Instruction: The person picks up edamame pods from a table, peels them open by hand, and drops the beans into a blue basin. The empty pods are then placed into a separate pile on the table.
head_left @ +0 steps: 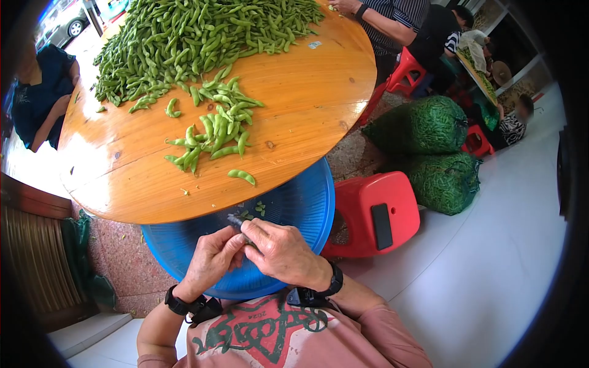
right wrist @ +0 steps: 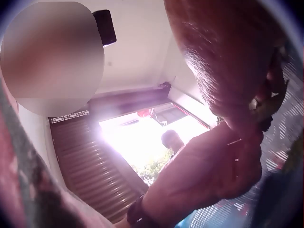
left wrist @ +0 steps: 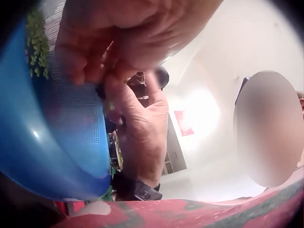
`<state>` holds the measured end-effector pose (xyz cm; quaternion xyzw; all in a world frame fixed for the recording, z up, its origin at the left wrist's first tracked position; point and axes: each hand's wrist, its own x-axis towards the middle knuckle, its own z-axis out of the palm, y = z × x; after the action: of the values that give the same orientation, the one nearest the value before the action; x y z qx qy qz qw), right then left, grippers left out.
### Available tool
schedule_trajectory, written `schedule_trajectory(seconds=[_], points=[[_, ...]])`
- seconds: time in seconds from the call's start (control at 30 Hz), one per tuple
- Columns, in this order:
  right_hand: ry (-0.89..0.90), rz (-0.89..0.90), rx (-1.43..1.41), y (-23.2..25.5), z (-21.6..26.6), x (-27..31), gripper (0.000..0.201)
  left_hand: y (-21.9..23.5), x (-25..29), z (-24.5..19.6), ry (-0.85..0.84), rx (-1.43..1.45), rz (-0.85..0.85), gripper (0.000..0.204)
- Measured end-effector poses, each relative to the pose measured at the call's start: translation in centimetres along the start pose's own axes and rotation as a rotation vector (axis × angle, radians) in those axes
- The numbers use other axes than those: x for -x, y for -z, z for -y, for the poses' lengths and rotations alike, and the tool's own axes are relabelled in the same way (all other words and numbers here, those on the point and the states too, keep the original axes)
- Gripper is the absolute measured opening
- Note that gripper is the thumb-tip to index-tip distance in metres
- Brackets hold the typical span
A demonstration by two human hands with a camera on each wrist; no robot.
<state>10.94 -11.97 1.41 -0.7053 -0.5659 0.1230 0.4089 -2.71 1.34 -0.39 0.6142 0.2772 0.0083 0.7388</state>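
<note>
Close together over the blue basket [head_left: 313, 190], both hands work at a green soybean pod [right wrist: 271, 105], which the fingers mostly hide. The left hand [head_left: 211, 260] pinches it between thumb and curled fingers. From the other side the right hand [head_left: 285, 251] grips it, thumb and forefinger meeting the left fingertips. A small grey-blue thing [head_left: 234, 219] shows at the right forefinger's tip; I cannot tell its kind. Some green beans [head_left: 261, 208] lie in the basket below. On the wooden table [head_left: 307, 122] ahead, loose soybean pods [head_left: 215, 135] lie near the edge.
A big pile of pods [head_left: 202, 37] covers the table's far part. To the right stands a red stool [head_left: 402, 196] with a phone [head_left: 381, 226] on it, beside full green net sacks [head_left: 429, 126]. People sit around, one at the table's left [head_left: 43, 92].
</note>
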Motion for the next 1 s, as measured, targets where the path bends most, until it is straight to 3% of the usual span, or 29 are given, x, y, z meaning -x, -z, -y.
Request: schedule_trajectory(seconds=[0.07, 0.13, 0.2, 0.23, 0.3, 0.33, 0.43, 0.57, 0.63, 0.67, 0.77, 0.87, 1.0], points=[[0.008, 0.105, 0.007, -0.2, -0.1, 0.2, 0.045, -0.2, 0.2, -1.0, -0.072, -0.292, -0.027, 0.026], [0.036, 0.09, 0.001, -0.5, -0.3, 0.2, 0.041, -0.4, 0.4, -1.4, -0.129, -0.413, -0.09, 0.022], [0.064, 0.074, -0.002, -0.9, -0.5, 0.1, 0.037, -0.4, 0.3, -0.3, -0.533, -0.679, -0.209, 0.015], [0.078, 0.049, 0.003, -1.2, -0.5, 0.2, 0.038, -0.6, 0.5, 0.1, -0.534, -0.679, -0.209, 0.015], [0.093, 0.024, 0.009, -1.4, -0.4, 0.2, 0.04, -1.3, 0.7, 0.7, -0.512, -1.041, -0.283, 0.015], [0.093, 0.051, -0.024, -1.5, -0.4, 0.2, 0.041, -1.2, 0.7, 0.6, -0.513, -1.041, -0.284, 0.015], [0.092, 0.101, -0.095, -1.8, -0.5, 0.4, 0.044, -0.7, 1.0, 0.2, -0.457, -0.874, -0.077, 0.013], [0.095, 0.105, -0.143, -2.2, -1.1, 0.5, 0.044, -0.4, 0.8, 0.7, -0.484, -0.801, -0.075, 0.01], [0.056, 0.102, -0.172, -1.4, -0.7, 0.0, 0.043, -0.2, 0.7, -0.4, -0.234, -0.604, -0.059, 0.008], [0.015, 0.097, -0.202, -1.1, -0.6, -0.2, 0.043, -0.2, 0.6, -0.8, -0.235, -0.605, -0.056, 0.008], [0.007, 0.058, -0.2, -1.2, -0.5, -0.4, 0.043, -0.2, 0.1, -0.8, -0.53, -0.761, -0.236, 0.01], [0.012, 0.07, -0.169, -1.4, -0.7, -0.1, 0.044, -0.7, 0.0, 0.4, -0.57, -0.997, -0.25, 0.01], [0.008, 0.108, -0.216, -1.5, -1.1, 0.2, 0.045, -1.0, 0.2, 0.7, -0.542, -0.887, -0.138, 0.009]])
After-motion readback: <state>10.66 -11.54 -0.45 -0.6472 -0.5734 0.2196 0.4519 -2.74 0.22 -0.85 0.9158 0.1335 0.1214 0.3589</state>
